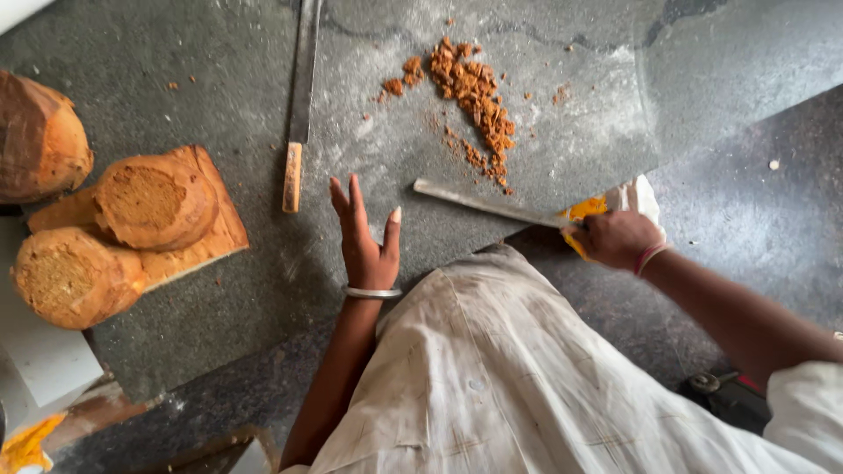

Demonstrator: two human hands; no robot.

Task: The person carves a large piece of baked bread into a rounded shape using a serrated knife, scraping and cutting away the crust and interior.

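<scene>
While the right hand (pixel 615 239) grips a long knife (pixel 487 204) by its yellow handle, blade lying flat on the grey stone slab (pixel 562 132) just below a heap of brown crumbs (pixel 474 92), the left hand (pixel 364 241) rests open on the slab, fingers spread — seemingly for balance. Three brown blocks (pixel 154 200) sit well left; a second knife (pixel 300 105) lies apart. No containers show.

grey stone slab (pixel 219 290) | brown crumbs (pixel 474 92) | yellow knife handle (pixel 587 211)

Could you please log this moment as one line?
left hand: open on slab | right hand: grips knife | crumbs: piled beyond blade | blocks: left
</scene>
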